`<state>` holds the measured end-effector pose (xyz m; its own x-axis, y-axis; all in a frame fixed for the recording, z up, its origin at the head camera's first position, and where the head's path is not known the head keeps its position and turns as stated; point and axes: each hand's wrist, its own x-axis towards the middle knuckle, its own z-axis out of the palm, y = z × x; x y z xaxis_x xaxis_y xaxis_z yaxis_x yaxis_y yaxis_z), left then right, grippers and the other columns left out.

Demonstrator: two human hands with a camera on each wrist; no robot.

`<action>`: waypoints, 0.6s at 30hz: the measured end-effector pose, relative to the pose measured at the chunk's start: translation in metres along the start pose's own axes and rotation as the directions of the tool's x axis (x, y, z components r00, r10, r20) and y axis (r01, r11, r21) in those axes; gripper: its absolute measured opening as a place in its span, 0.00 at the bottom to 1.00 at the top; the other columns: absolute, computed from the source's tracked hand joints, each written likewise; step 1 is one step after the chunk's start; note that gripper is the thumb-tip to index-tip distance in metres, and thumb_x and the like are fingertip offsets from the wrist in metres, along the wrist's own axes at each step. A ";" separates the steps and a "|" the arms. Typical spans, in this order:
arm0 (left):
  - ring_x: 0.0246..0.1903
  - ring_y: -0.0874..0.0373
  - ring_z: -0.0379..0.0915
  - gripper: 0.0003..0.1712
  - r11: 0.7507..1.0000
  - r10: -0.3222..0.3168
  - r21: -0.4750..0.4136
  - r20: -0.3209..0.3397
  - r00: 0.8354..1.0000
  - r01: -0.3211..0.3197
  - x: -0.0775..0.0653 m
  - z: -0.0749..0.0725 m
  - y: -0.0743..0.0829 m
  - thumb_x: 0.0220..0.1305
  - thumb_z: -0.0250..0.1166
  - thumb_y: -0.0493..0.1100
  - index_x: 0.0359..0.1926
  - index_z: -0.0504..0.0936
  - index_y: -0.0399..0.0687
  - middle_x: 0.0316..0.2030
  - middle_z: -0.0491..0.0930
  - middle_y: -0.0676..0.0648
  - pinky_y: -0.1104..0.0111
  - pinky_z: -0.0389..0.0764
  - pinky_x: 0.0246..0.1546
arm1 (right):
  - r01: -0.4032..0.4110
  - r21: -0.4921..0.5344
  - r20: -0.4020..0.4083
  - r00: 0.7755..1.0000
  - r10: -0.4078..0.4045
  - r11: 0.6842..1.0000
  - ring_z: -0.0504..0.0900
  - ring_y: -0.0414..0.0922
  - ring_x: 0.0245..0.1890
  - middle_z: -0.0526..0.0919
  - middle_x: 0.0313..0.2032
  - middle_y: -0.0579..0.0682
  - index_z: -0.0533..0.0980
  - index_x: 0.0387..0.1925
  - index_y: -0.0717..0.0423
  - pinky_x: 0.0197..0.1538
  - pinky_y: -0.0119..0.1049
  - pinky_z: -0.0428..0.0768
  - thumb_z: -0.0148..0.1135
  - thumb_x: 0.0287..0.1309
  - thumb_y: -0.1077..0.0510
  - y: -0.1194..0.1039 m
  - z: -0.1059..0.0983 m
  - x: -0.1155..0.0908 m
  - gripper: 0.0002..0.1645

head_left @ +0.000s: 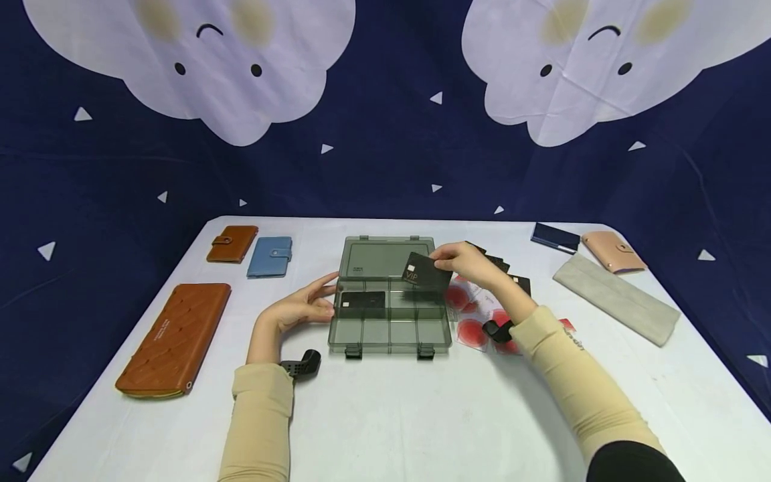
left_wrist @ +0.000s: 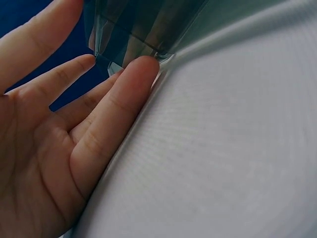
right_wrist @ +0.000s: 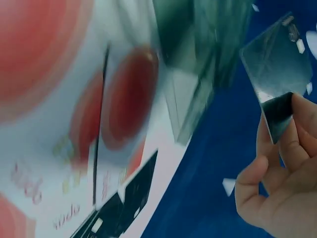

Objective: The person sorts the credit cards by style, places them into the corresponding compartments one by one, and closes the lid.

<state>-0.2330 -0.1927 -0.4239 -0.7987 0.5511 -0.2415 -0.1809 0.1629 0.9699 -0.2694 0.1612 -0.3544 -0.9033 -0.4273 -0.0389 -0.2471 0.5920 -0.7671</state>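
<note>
A translucent grey-green compartment box (head_left: 405, 333) lies with its lid (head_left: 375, 260) tipped back. Inside, at the left of an upper compartment row, is a black card (head_left: 354, 304). My right hand (head_left: 472, 263) pinches a second black card (head_left: 419, 269) marked VIP by its right edge, above the box's right side; the held card (right_wrist: 280, 67) also shows in the right wrist view. At the box's left side my left hand (head_left: 299, 308) rests with its fingers extended. In the left wrist view, its thumb (left_wrist: 121, 96) lies against the box wall (left_wrist: 143, 27).
Right of the box lie red-and-white cards (head_left: 472, 333) and several black cards (head_left: 521, 284). A grey pouch (head_left: 617, 299), a pink wallet (head_left: 611, 250) and a dark blue case (head_left: 554, 237) lie farther right. On the left are brown wallets (head_left: 175, 338) and a blue wallet (head_left: 268, 258).
</note>
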 end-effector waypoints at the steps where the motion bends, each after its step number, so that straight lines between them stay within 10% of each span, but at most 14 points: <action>1: 0.41 0.61 0.71 0.53 1.000 0.000 -0.001 -0.001 1.000 0.000 0.000 0.000 0.000 0.56 0.61 0.27 0.73 0.40 0.54 0.70 0.39 0.35 0.70 0.75 0.43 | 0.018 -0.028 0.007 1.000 -0.018 0.999 0.76 0.54 0.46 0.79 0.44 0.61 0.76 0.49 0.65 0.49 0.48 0.73 0.53 0.62 0.63 -0.002 0.004 0.000 0.15; 18: 0.40 0.61 0.71 0.53 1.000 -0.002 -0.009 0.000 1.000 0.002 0.000 0.000 0.001 0.55 0.61 0.28 0.73 0.40 0.54 0.70 0.39 0.36 0.70 0.75 0.43 | 0.182 -0.326 0.044 0.983 -0.178 0.928 0.80 0.46 0.34 0.83 0.32 0.50 0.80 0.36 0.56 0.40 0.41 0.76 0.59 0.56 0.64 -0.005 0.046 -0.001 0.06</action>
<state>-0.2332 -0.1922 -0.4230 -0.7984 0.5505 -0.2439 -0.1883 0.1566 0.9696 -0.2511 0.1277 -0.3796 -0.8288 -0.5551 0.0702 -0.5082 0.6943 -0.5096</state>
